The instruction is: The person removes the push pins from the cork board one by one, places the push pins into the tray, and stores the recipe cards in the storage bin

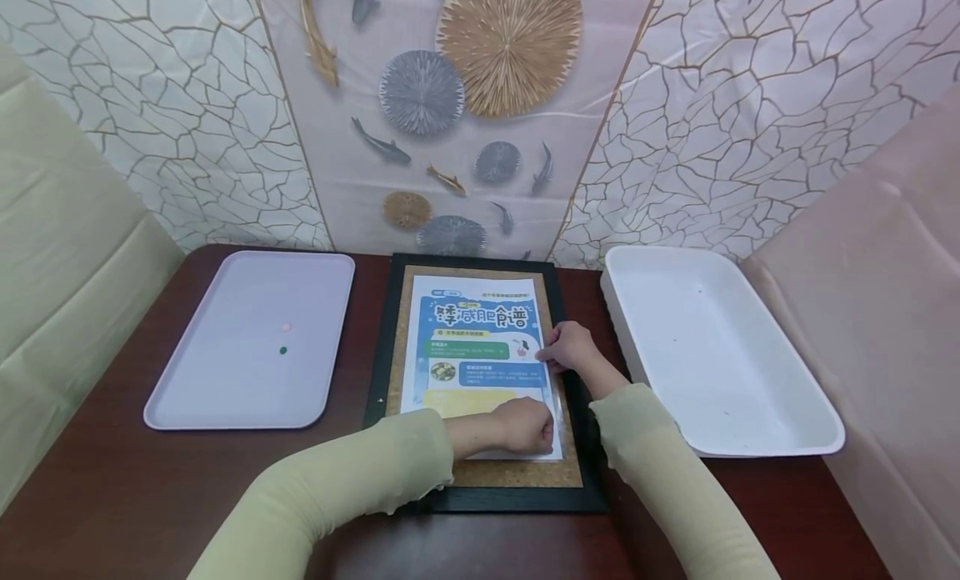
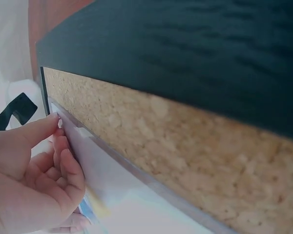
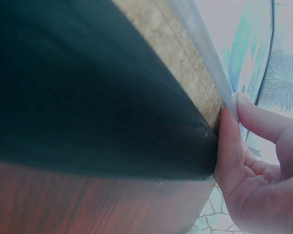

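A printed poster (image 1: 480, 313) with a clear border and blue Chinese lettering lies on a cork board (image 1: 517, 475) in a black frame (image 1: 517, 501). My left hand (image 1: 522, 426) is bent over the poster's lower right part. In the left wrist view, its thumb (image 2: 41, 127) and a finger meet at the poster's edge, close to the corner, pinching it. Higher up, my right hand (image 1: 573, 348) pinches the poster's right edge. The right wrist view shows that edge between thumb (image 3: 259, 117) and forefinger, close to the cork and black frame.
On the left of the dark red table (image 1: 82, 455) lies a pale tray (image 1: 240, 363) with a small pink dot (image 1: 287, 327) and a green one (image 1: 283, 350). A deep white tray (image 1: 727, 347) stands on the right. Patterned cloth (image 1: 450, 172) hangs behind.
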Motion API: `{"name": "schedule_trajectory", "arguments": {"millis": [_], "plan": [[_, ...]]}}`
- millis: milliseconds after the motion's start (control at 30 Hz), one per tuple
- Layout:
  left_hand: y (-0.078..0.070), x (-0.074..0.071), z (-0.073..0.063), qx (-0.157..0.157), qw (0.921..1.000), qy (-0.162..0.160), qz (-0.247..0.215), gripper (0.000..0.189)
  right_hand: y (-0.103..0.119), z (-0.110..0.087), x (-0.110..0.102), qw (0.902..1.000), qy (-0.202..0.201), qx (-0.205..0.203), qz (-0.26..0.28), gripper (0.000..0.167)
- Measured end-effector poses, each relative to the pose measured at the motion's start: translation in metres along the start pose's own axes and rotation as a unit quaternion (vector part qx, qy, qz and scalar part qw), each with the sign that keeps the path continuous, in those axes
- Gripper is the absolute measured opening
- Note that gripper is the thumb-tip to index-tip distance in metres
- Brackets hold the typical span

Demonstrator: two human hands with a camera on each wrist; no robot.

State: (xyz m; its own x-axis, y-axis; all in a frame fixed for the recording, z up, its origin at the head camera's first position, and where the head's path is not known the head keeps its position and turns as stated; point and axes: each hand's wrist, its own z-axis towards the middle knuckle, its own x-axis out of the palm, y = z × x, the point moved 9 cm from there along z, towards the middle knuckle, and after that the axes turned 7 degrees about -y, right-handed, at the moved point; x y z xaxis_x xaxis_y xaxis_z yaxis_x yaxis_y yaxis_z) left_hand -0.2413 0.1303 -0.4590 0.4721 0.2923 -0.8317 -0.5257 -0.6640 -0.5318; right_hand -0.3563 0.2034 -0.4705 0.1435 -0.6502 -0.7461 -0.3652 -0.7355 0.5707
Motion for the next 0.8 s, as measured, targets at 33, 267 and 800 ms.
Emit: {"name": "schedule_trajectory", "arguments": {"millis": [33,267,800], "plan": [[0.000,0.000,0.000,0.000,1.0000,0.002,-0.002,0.023,0.000,0.000,0.000,1.0000,0.000,-0.002,0.000,0.024],[-0.001,0.001,-0.002,0.020,0.9995,0.015,-0.018,0.019,0.001,-0.001,-0.001,1.0000,0.002,-0.004,0.002,0.024],[0.020,-0.023,-0.018,0.034,0.9790,0.007,-0.201,0.009,0.001,-0.002,-0.001,0.9999,0.005,-0.012,-0.003,0.021]]}}
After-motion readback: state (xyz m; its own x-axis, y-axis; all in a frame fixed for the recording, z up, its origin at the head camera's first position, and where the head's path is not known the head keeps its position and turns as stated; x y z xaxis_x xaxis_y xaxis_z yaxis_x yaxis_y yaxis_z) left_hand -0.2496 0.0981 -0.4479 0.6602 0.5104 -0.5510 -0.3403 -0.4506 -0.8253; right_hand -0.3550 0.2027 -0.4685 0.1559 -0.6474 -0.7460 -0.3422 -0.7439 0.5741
